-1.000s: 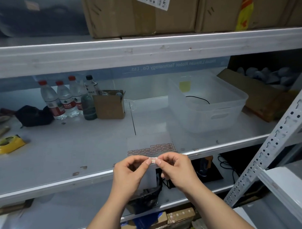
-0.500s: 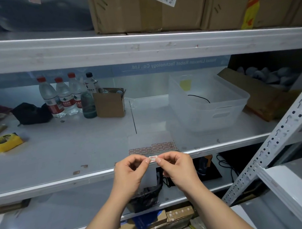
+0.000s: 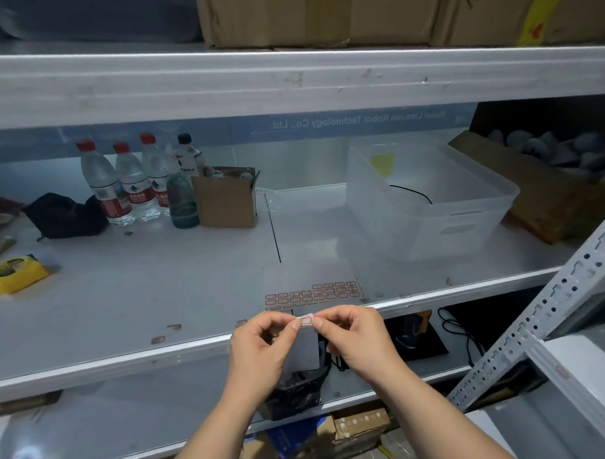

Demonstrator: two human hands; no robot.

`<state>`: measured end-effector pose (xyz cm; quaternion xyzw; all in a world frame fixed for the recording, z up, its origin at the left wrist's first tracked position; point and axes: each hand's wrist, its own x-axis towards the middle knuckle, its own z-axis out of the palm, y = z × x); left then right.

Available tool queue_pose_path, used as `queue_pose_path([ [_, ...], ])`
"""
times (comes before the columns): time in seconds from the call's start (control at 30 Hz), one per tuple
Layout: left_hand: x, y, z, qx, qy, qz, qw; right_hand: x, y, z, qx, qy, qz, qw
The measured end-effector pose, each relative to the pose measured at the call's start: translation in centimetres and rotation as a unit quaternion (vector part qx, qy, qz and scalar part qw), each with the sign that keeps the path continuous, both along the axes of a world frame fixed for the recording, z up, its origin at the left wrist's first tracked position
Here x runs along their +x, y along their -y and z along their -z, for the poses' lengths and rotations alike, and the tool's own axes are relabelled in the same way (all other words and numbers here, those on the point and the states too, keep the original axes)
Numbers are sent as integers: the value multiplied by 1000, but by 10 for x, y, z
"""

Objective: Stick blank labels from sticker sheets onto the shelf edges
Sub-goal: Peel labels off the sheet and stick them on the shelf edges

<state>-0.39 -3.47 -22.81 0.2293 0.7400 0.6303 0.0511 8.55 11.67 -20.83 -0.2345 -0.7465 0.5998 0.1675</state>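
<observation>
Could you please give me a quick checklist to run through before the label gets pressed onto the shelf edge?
1. Label pinched by both the left hand and the right hand: ok.
2. Label fully free of its backing: cannot tell.
3. Shelf edge near the hands bare: ok.
4. Label touching the edge: not ok, held in front.
5. Sticker sheet within reach on the shelf: ok.

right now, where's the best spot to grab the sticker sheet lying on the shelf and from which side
Take the sticker sheet by its near edge, coming from the front of the shelf. It lies flat close to the front lip, so a grip there can probably slide it out over the edge and pinch it. The clear bin crowds its back right, and both hands are busy with a label.
</observation>
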Motion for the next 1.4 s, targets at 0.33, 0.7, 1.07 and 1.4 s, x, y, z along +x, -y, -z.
queue_pose_path([
  [0.33, -7, -1, 15, 0, 45, -20, 999, -2, -4, 6, 53, 32, 43, 997],
  [0.7, -7, 10, 78, -69, 194, -27, 978, 1, -10, 11, 54, 73, 39, 995],
  [1.07, -23, 8, 126, -129, 283, -102, 945, 6, -18, 19, 57, 89, 35, 994],
  [1.4, -40, -10, 145, -217, 282, -124, 926, 5, -31, 23, 56, 96, 38, 993],
])
